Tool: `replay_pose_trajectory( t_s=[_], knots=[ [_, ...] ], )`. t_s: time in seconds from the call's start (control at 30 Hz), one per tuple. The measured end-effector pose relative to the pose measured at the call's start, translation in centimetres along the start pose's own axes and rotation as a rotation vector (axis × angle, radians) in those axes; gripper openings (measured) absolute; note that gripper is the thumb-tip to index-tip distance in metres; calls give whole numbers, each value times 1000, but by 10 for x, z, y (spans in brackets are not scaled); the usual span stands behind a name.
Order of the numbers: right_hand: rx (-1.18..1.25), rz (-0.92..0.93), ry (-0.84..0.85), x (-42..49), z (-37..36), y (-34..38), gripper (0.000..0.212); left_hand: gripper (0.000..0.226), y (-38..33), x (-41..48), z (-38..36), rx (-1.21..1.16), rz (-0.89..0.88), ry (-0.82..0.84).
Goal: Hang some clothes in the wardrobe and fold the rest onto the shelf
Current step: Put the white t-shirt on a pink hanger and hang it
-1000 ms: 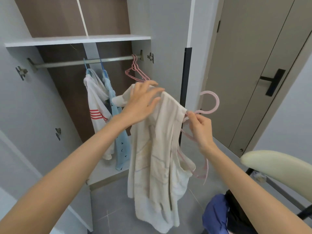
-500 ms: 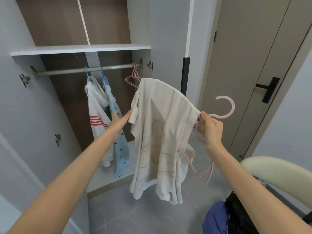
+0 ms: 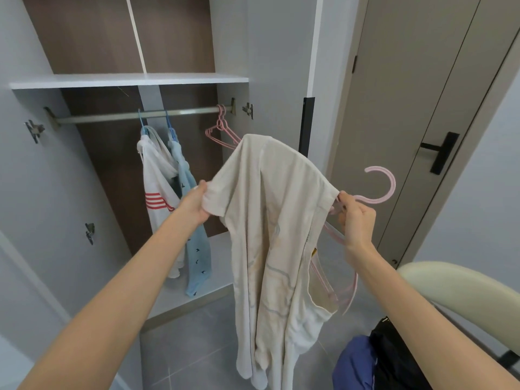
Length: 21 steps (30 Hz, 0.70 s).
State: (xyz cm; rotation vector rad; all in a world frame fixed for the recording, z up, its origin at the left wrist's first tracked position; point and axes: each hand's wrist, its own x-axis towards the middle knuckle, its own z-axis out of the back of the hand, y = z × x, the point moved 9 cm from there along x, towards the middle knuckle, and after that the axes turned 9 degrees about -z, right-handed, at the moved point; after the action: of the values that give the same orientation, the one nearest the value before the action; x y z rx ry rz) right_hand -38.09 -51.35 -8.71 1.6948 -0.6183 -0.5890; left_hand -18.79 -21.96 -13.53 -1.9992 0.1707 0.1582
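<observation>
From the head camera, a cream shirt [image 3: 270, 220] is held up in front of the open wardrobe [image 3: 84, 164], stretched between both hands and hanging down toward the grey floor [image 3: 197, 347]. The left hand [image 3: 197, 205] has its grip pinched on the shirt's left sleeve edge, fingers closed over the cloth. The right hand [image 3: 356, 220] has its grip closed around the neck of a pink hanger [image 3: 380, 190] together with the shirt's right shoulder; the hanger's hook curves up to the right of the hand, and its lower arm shows below, partly inside the shirt.

Inside the wardrobe, a metal rail [image 3: 135, 115] runs under a white shelf [image 3: 126, 80]. On the rail hang a white shirt with red stripes [image 3: 157, 192] and, just beside it, a light blue garment [image 3: 197, 249] with small dark marks. Empty pink hangers [image 3: 222, 133] hang near the rail's right end, partly behind the cream shirt.

To the right stands a beige door [image 3: 408, 122] with a black handle [image 3: 440, 152]. At the lower right are a pale chair back [image 3: 450, 282], a blue garment [image 3: 351, 364] and a black one [image 3: 394, 353] touching it.
</observation>
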Motion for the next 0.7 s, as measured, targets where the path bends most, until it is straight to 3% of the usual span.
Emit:
replay_pose_trajectory(
  t_s=[0.07, 0.2, 0.37, 0.43, 0.5, 0.57, 0.7],
  knots=[
    [15, -94, -6, 2, 4, -10, 32, 29, -9, 7, 18, 39, -65, -94],
    [-5, -125, 25, 0, 3, -15, 31, 29, -35, 2, 37, 412, -286, -253],
    [-35, 15, 51, -1, -5, 2, 38, 19, -45, -2, 39, 551, -428, -359],
    [-61, 69, 71, 1, -10, 6, 42, 24, -57, -9, 28, 651, -590, -363],
    [-99, 101, 79, 3, -14, 7, 43, 32, -76, -30, 0, 709, -875, -272],
    [-159, 131, 90, 4, -21, 6, 39, 33, -92, -67, -47, 828, -1212, -79],
    [-202, 155, 118, -2, -32, 4, 51, 41, -51, -137, -144, 1422, -1756, 546]
  ],
)
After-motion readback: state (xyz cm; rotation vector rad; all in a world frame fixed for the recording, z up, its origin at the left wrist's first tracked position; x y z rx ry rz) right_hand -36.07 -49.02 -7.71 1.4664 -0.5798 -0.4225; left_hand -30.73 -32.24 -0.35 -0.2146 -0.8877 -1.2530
